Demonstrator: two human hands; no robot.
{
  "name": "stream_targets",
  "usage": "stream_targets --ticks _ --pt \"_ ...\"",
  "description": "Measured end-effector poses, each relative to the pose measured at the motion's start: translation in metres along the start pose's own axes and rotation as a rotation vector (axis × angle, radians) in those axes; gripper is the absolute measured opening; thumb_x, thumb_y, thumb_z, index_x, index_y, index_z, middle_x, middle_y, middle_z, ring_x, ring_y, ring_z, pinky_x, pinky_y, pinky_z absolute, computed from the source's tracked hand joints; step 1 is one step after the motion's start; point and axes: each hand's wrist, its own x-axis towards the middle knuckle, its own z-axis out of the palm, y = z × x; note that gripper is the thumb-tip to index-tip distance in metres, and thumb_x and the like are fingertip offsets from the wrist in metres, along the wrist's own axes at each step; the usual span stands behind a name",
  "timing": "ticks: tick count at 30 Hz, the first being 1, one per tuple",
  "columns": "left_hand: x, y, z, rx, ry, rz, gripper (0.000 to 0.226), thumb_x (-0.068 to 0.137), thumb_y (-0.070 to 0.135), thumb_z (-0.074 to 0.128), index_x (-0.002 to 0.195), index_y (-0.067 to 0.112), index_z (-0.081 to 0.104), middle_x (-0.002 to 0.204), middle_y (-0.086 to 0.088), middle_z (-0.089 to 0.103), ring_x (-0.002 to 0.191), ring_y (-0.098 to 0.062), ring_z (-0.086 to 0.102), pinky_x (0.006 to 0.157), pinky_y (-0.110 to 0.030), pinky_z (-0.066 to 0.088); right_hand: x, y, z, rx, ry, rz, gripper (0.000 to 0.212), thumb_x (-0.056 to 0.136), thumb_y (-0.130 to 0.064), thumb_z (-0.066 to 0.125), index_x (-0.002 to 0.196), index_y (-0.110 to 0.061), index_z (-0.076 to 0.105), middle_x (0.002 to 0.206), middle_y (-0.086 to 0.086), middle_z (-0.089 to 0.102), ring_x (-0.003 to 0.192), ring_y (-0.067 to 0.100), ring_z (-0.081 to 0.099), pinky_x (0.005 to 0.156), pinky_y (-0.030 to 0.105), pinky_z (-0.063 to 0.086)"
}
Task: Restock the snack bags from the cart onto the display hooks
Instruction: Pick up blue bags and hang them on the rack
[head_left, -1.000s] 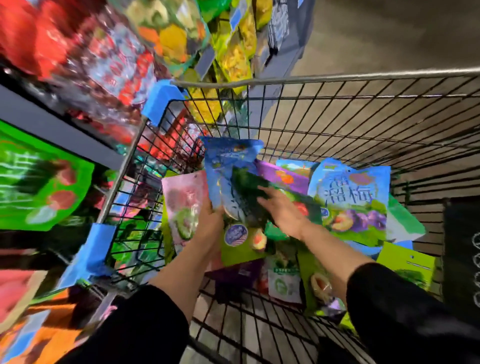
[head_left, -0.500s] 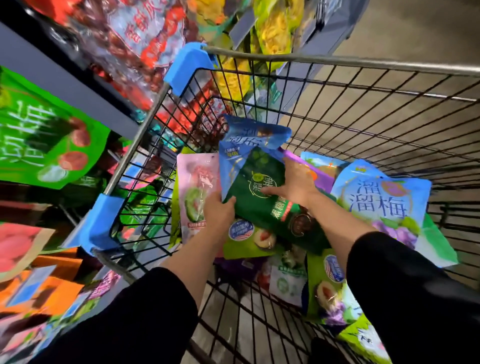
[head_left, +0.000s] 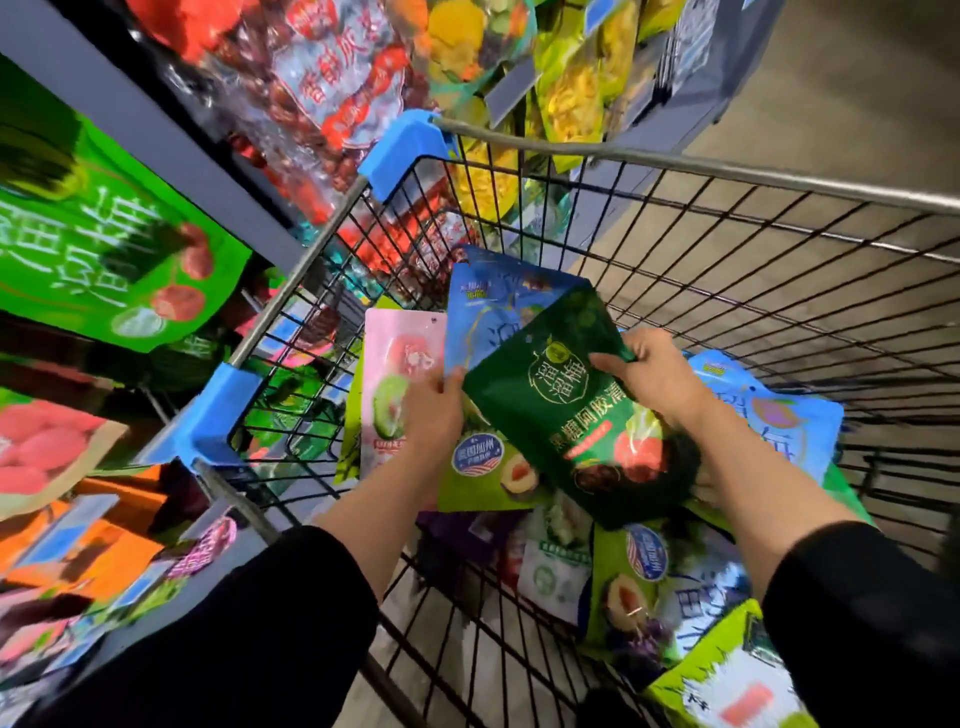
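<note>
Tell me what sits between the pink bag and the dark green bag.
In the head view, the left hand and a blue bag lie between the pink bag and dark green bag.

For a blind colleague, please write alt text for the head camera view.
The right hand pinches a dark green snack bag over a wire cart of snack bags, while the left hand holds a fan of bags. Filled display hooks hang left.

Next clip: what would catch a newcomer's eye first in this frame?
Probably the dark green snack bag at centre, pinched at its upper edge by the right hand above the wire cart. Beside it the left hand holds a fan of pink, blue and lime bags. At the left edge, a big bright green bag hangs on the display.
</note>
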Motion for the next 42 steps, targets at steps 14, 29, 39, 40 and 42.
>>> stream_targets --ticks 14,29,39,40,42 --pt "-0.083 0.08 -0.138 -0.144 0.281 0.556 0.039 0.096 0.026 0.042 0.089 -0.003 0.067 0.077 -0.007 0.056 0.078 -0.016 0.049 0.063 -0.026 0.024 -0.131 -0.165 -0.013 0.348 0.633 -0.38 0.038 0.09 -0.02 0.063 0.086 0.018 0.06 0.078 0.008 0.056 0.056 -0.004 0.044 0.055 0.023 0.038" --pt "-0.232 -0.016 -0.399 -0.5 0.839 0.62 0.037 0.092 0.025 0.053 0.069 -0.004 0.058 0.067 -0.026 0.057 0.068 -0.024 0.047 0.063 -0.039 0.03 -0.269 -0.36 0.196 0.321 0.647 -0.771 0.051 0.078 -0.05 0.057 0.07 0.001 0.056 0.068 0.023 0.058 0.065 0.017 0.046 0.062 0.047 0.045" --pt "-0.307 -0.114 -0.518 -0.537 1.248 0.513 0.04 0.095 0.02 0.052 0.061 0.002 0.044 0.058 -0.007 0.039 0.056 -0.005 0.027 0.052 -0.027 0.025 -0.345 -0.443 0.357 0.213 0.4 -0.894 0.054 0.093 -0.02 0.061 0.058 -0.023 0.02 0.058 -0.007 0.022 0.064 0.013 0.022 0.059 0.027 0.016" --pt "-0.314 -0.12 -0.526 -0.534 1.286 0.499 0.042 0.095 0.02 0.053 0.059 0.004 0.041 0.056 -0.006 0.036 0.053 -0.004 0.025 0.051 -0.027 0.024 -0.349 -0.45 0.371 0.222 0.363 -0.914 0.054 0.093 -0.02 0.062 0.059 -0.025 0.02 0.06 -0.009 0.021 0.067 0.014 0.024 0.06 0.025 0.015" --pt "-0.33 -0.13 -0.541 -0.524 1.357 0.473 0.042 0.095 0.022 0.053 0.058 0.01 0.037 0.055 -0.002 0.033 0.051 -0.006 0.025 0.051 -0.029 0.022 -0.357 -0.464 0.396 0.246 0.29 -0.959 0.053 0.092 -0.019 0.062 0.058 -0.024 0.022 0.059 -0.01 0.023 0.062 0.017 0.027 0.059 0.025 0.016"
